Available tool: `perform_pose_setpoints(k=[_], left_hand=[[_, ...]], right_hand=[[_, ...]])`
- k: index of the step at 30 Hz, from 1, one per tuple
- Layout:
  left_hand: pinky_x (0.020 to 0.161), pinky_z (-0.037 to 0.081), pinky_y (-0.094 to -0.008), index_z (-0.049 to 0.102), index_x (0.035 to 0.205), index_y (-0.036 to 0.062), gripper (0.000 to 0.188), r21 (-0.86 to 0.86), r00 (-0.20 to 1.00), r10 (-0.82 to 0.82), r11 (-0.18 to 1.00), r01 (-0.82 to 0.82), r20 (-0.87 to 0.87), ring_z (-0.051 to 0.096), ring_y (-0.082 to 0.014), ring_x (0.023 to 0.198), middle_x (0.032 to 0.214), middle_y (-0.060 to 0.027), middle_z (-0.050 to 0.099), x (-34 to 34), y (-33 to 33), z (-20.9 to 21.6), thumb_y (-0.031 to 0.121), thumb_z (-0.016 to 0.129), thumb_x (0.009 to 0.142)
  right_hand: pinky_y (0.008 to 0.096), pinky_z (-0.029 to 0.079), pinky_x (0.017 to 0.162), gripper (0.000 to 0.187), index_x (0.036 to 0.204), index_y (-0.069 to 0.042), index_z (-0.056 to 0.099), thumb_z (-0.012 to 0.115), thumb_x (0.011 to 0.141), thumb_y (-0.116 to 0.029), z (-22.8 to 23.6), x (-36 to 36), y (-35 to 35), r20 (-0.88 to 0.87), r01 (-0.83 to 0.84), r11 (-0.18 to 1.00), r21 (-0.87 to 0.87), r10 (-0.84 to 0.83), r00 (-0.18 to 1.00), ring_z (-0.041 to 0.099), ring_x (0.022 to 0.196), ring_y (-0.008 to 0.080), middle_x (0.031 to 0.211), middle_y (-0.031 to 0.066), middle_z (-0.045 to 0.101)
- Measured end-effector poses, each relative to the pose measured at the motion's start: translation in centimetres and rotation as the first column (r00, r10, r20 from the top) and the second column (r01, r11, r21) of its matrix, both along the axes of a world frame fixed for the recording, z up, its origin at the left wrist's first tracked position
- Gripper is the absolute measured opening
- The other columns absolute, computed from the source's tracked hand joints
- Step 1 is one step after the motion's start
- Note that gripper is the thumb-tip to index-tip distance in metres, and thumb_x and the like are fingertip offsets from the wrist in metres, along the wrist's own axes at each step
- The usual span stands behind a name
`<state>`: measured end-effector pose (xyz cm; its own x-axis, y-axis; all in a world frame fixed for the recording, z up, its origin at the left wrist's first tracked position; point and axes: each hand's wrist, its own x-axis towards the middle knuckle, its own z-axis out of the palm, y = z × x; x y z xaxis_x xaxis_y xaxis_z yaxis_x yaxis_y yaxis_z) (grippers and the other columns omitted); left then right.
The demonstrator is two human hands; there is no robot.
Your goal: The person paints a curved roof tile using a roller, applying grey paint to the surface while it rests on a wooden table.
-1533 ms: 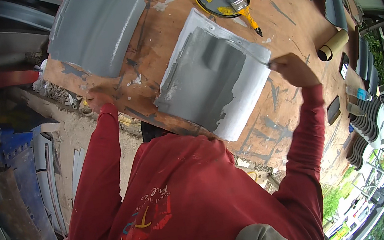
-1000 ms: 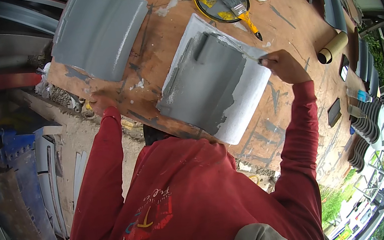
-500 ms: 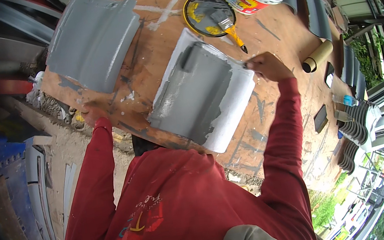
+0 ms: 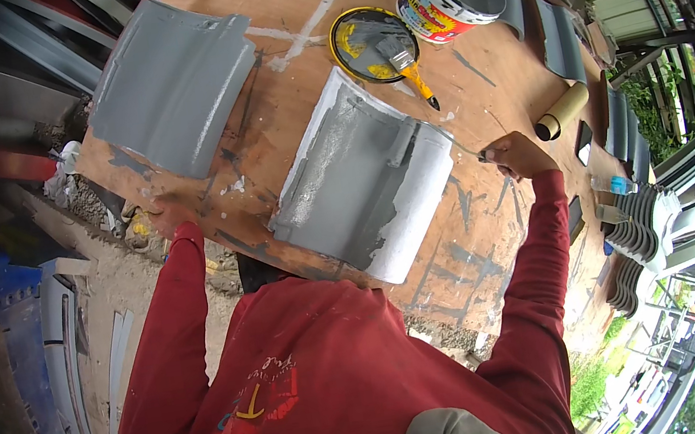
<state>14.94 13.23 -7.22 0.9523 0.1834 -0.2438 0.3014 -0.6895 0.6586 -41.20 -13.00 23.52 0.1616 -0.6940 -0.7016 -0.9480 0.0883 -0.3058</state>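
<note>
roller point(image 4: 398, 146) sliding right across the curved panel point(image 4: 335, 190)

the roller is now sitting near the right edge of the panel's grey coat, whereas half a second ago it was sitting by the upper left corner; the right hand point(image 4: 518, 155) is moving farther out to the right with it.

a brown, paint-streaked wooden table point(image 4: 487, 97) is carrying everything at the centre of the view. the half-coated panel is lying on it, just in front of the person, showing grey over most of its face and white along its right side and upper left edge. a second panel point(image 4: 171, 86), grey all over, is lying to its left, apart from it. beyond them a bucket point(image 4: 447, 9) with grey paint inside is standing, and a round lid point(image 4: 350, 41) smeared grey and yellow is lying just beside it. the right hand is closing its fingers around the roller's thin handle, clear of the panel's right edge. the left hand point(image 4: 172, 214) is resting at the table's left edge; whether its fingers are gripping there, i cannot tell. a tan tube point(image 4: 563, 110) is lying farther right. a yellow-handled brush point(image 4: 411, 73) is lying across the lid, its handle sticking out past the rim.
</note>
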Motion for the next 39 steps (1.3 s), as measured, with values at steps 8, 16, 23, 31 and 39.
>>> perform_pose_setpoints(k=[8,16,23,31,39], left_hand=[[0.105,0.047,-0.0523,0.055,0.143,-0.0024,0.073,-0.045,0.996,-0.001,0.999,0.005,0.093,0.061,-0.0459,0.122,0.134,-0.0293,0.062,0.2,0.2,-1.8,0.055,0.047,0.099],[0.103,0.048,-0.0507,0.055,0.141,-0.0041,0.073,-0.053,0.994,-0.03,0.998,0.035,0.103,0.062,-0.0462,0.12,0.132,-0.0297,0.064,0.8,1.0,-2.3,0.054,0.047,0.099],[0.102,0.048,-0.0511,0.056,0.14,-0.004,0.071,-0.07,0.999,-0.029,0.997,0.031,0.024,0.063,-0.0456,0.119,0.131,-0.0289,0.065,-0.4,-0.1,0.1,0.054,0.048,0.1],[0.102,0.048,-0.0519,0.055,0.142,-0.0039,0.074,-0.015,1.0,-0.016,1.0,0.017,0.019,0.062,-0.0462,0.12,0.133,-0.0296,0.063,-0.6,-0.6,0.2,0.056,0.047,0.1],[0.103,0.047,-0.0535,0.055,0.142,-0.0051,0.076,-0.061,0.999,-0.013,0.998,0.016,0.051,0.061,-0.0474,0.12,0.13,-0.0308,0.064,0.3,0.4,-1.1,0.058,0.047,0.099]], right_hand=[[0.029,0.043,0.044,0.024,0.105,-0.004,0.077,0.064,0.1,-0.024,-1.1,9.1,-2.8,0.142,-0.1,0.994,-0.05,0.106,0.984,0.049,0.047,0.0089,0.06,-0.0017,0.056],[0.0285,0.043,0.043,0.023,0.096,-0.007,0.076,0.066,0.099,-0.027,0.0,7.1,-3.5,0.094,-0.112,0.994,0.017,0.11,0.989,0.049,0.044,0.0089,0.057,-0.0024,0.056],[0.0284,0.046,0.043,0.023,0.105,-0.007,0.078,0.067,0.098,-0.026,2.6,1.3,-2.3,-0.159,-0.067,0.998,0.011,0.068,0.985,0.053,0.046,0.0096,0.059,-0.0014,0.058],[0.0294,0.045,0.045,0.023,0.106,-0.008,0.079,0.067,0.099,-0.027,-1.3,4.0,-1.3,0.054,-0.053,0.999,-0.006,0.053,0.997,0.053,0.046,0.01,0.057,-0.0006,0.057],[0.0285,0.043,0.041,0.025,0.09,-0.006,0.076,0.069,0.096,-0.029,4.2,1.8,-0.8,-0.211,-0.078,0.997,0.017,0.08,0.974,0.052,0.045,0.0091,0.056,-0.001,0.056]])
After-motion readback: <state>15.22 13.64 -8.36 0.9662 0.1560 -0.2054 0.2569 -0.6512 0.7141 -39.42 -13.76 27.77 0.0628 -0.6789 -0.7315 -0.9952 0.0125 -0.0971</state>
